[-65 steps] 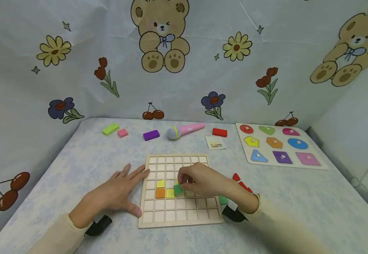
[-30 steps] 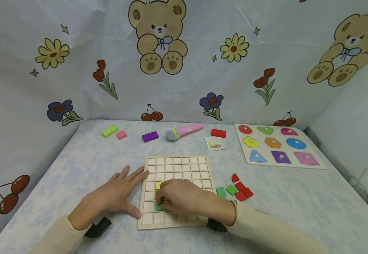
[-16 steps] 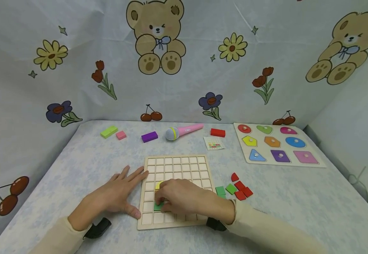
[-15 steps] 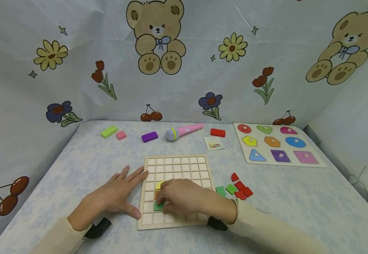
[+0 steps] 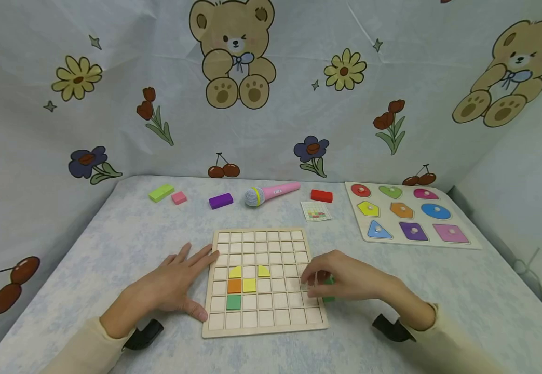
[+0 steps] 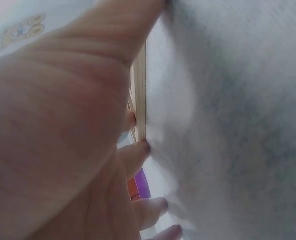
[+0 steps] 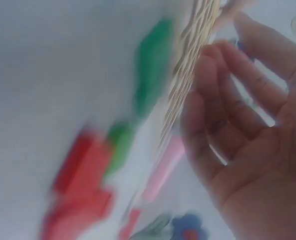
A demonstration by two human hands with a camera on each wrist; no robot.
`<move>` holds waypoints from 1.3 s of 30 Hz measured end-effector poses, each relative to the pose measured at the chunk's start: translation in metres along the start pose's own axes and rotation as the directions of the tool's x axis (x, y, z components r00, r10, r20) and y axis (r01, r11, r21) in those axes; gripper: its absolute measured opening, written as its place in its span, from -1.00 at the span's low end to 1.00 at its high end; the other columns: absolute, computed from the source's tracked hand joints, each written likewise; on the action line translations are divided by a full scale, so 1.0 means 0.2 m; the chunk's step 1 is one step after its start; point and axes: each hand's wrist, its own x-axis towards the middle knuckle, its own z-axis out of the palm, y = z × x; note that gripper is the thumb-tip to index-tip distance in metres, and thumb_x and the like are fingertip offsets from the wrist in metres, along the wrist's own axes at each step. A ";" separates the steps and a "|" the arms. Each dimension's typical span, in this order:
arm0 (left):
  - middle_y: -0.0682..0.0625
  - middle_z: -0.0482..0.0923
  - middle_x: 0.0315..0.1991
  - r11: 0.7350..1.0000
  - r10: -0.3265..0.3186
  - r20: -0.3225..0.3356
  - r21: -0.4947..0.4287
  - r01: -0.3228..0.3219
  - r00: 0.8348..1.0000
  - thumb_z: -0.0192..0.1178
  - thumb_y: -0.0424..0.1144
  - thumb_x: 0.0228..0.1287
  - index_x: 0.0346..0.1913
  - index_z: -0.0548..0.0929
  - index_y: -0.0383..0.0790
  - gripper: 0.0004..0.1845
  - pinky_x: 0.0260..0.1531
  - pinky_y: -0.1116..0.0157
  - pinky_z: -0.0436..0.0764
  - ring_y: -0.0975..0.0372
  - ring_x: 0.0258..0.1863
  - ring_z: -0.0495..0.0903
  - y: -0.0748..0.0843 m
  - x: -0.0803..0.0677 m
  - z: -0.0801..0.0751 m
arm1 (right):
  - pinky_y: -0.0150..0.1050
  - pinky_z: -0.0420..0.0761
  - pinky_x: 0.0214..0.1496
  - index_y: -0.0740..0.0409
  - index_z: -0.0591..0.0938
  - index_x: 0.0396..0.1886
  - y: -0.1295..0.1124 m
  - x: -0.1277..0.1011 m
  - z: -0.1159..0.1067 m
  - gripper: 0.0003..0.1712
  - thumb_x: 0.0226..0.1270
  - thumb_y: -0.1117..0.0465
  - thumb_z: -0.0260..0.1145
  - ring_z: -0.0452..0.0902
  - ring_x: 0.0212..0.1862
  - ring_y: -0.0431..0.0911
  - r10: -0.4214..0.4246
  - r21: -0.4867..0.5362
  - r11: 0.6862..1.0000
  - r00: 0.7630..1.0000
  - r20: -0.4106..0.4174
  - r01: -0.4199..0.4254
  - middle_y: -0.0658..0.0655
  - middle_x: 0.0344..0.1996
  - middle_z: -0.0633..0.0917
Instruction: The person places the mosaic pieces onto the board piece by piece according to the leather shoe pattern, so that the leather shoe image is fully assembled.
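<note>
Pale matt wood grid board (image 5: 263, 332) — painted matt tiles (image 5: 234, 302), cloth-like table cover (image 5: 126, 239).

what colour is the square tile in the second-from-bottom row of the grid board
Green: the square tile sits directly below the orange tile. Clearest in the head view.

Green tile (image 5: 233, 302) on beige grid board (image 5: 261, 239), blue-mottled tablecloth (image 5: 135, 234).

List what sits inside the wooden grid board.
The wooden grid board holds two yellow pieces, an orange tile, a yellow tile and a green tile. The right hand covers its right edge cells.
</note>
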 end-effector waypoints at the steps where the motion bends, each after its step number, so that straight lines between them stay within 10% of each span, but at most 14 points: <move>1: -0.12 -0.08 0.63 1.000 0.000 0.000 0.000 0.000 1.000 0.45 0.43 -0.33 0.60 0.08 -0.08 0.38 0.33 -0.44 0.01 -0.40 0.53 -0.19 0.00 0.00 0.00 | -0.35 0.63 -0.18 -0.05 0.73 -0.10 0.03 -0.03 -0.02 -0.80 0.33 0.04 0.42 0.54 -0.28 -0.32 0.011 0.026 1.000 1.000 -0.002 -0.011 -0.20 -0.31 0.67; 18: -0.12 -0.09 0.63 1.000 -0.006 0.005 -0.014 0.006 1.000 0.45 0.42 -0.32 0.60 0.08 -0.08 0.37 0.33 -0.43 -0.01 -0.39 0.53 -0.20 0.00 -0.01 -0.01 | -0.36 0.50 -0.31 0.10 0.69 -0.05 0.39 -0.39 -0.20 -0.73 0.26 0.22 0.46 0.51 -0.31 -0.07 0.196 0.258 0.946 0.980 0.025 -0.195 0.19 -0.32 0.62; 39: -0.11 -0.10 0.63 1.000 0.002 0.004 -0.025 -0.002 1.000 0.45 0.41 -0.30 0.60 0.07 -0.08 0.37 0.35 -0.43 -0.03 -0.39 0.53 -0.21 0.00 -0.01 0.00 | -0.41 0.54 -0.36 -0.10 0.68 -0.19 0.35 -0.35 -0.21 -0.74 0.15 0.07 0.55 0.50 -0.37 -0.21 0.259 0.005 0.966 0.964 -0.053 -0.259 -0.06 -0.36 0.64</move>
